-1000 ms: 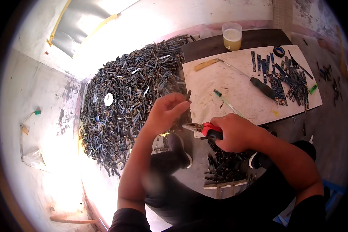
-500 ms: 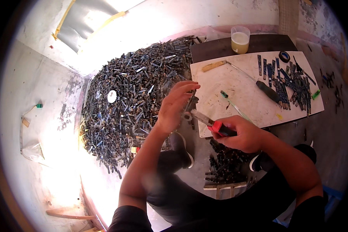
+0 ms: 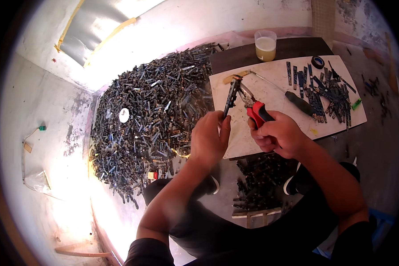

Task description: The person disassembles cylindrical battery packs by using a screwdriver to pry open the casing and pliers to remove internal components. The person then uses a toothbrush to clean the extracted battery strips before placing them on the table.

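Note:
Between the fingers and thumb of my left hand (image 3: pixel 207 138) is a narrow dark strip-shaped part (image 3: pixel 231 98), held tilted upward over the white board (image 3: pixel 279 73). My right hand (image 3: pixel 283 135) is wrapped round pliers (image 3: pixel 259 113) with red and black handles. Their metal jaws reach up to the strip's upper end and seem to touch it; whether they bite on it I cannot tell. Beyond the pliers, a screwdriver (image 3: pixel 300 102) with a dark handle lies on the board. Several similar flat strips (image 3: pixel 337 104) are heaped at the board's right side.
A large pile of dark strips (image 3: pixel 137 95) covers the floor at left, with a white disc (image 3: pixel 124 115) on it. A smaller dark pile (image 3: pixel 260 184) lies below the board. A cup of cloudy liquid (image 3: pixel 265 48) and a black tape roll (image 3: pixel 318 62) stand farther back.
The left hand has turned and lowered, its fingers now closed round the strip, which stands raised. The pliers have moved up and right, their jaws swinging upward to the strip's top.

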A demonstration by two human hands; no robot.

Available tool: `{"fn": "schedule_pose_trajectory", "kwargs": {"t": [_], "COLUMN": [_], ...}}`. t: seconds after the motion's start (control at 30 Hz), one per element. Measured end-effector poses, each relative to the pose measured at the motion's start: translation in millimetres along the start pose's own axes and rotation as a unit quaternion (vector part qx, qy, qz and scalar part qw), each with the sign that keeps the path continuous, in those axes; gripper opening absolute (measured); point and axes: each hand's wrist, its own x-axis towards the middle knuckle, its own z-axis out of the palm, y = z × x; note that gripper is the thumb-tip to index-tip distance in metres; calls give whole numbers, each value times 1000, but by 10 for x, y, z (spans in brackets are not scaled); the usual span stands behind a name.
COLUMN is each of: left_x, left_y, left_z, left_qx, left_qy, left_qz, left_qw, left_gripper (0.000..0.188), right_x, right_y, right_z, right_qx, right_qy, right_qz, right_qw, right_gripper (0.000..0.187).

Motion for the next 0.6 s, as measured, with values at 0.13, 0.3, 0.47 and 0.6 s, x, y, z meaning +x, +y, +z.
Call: {"fn": "schedule_pose_trajectory", "kwargs": {"t": [0.13, 0.3, 0.47, 0.6], "left_x": [-67, -152, -184, -98], "left_y": [101, 190, 228, 99], "left_z": [156, 319, 310, 217], "left_qx": [75, 75, 41, 89], "left_qy": [-1, -17, -22, -20], "left_qz": [28, -41, -3, 128], "left_qw": [997, 996, 999, 988], "left_gripper": [13, 17, 19, 22], "right_x": [76, 171, 166, 150], "right_y": [60, 138, 88, 69], "right_z": [10, 30, -9, -64], "right_qx": [-172, -344, -376, -478], "right_qy": [113, 218, 237, 223], "right_qz": [-37, -63, -28, -8], "right_qw": [978, 911, 895, 849], "right_gripper": [6, 14, 19, 22]}}
